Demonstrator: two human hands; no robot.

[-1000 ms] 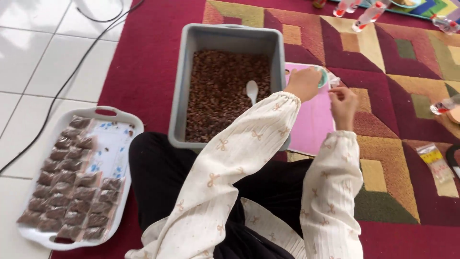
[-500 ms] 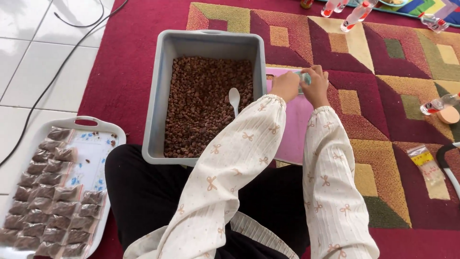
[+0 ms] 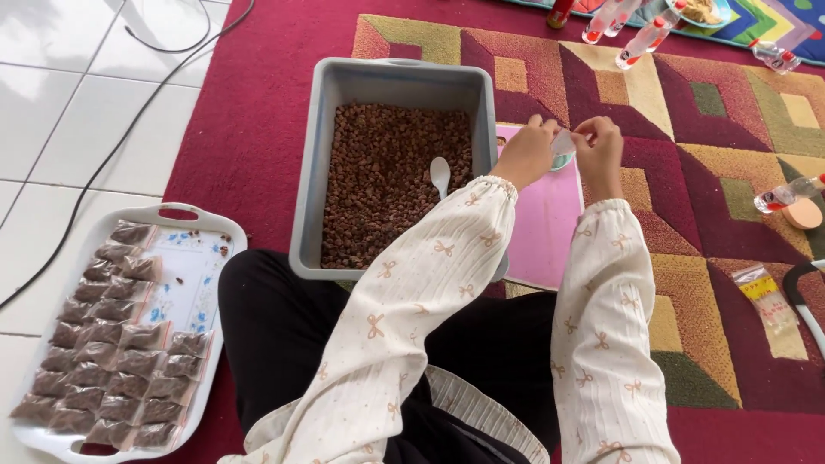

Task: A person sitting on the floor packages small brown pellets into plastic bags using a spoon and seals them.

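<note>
My left hand (image 3: pixel 526 153) and my right hand (image 3: pixel 597 149) meet above a pink mat (image 3: pixel 544 225), both pinching a small clear plastic bag (image 3: pixel 564 142) between them. A small teal object (image 3: pixel 562 161) lies on the mat just under the bag. To the left stands a grey tub (image 3: pixel 391 79) filled with small brown pieces (image 3: pixel 382 180), and a white spoon (image 3: pixel 440 174) rests in them. On the floor at my left a white tray (image 3: pixel 193 266) carries several filled small bags (image 3: pixel 107 344) in rows.
A patterned red carpet (image 3: pixel 687 198) covers the floor; white tiles with a black cable (image 3: pixel 112 146) lie to the left. Small bottles (image 3: pixel 640 39) stand at the far edge, another bottle (image 3: pixel 786 196) at right. A packet of clear bags (image 3: pixel 769 305) lies at my right.
The view has shifted. My hands stay together over the pink mat and now pull at the small clear bag between them. The spoon remains in the tub.
</note>
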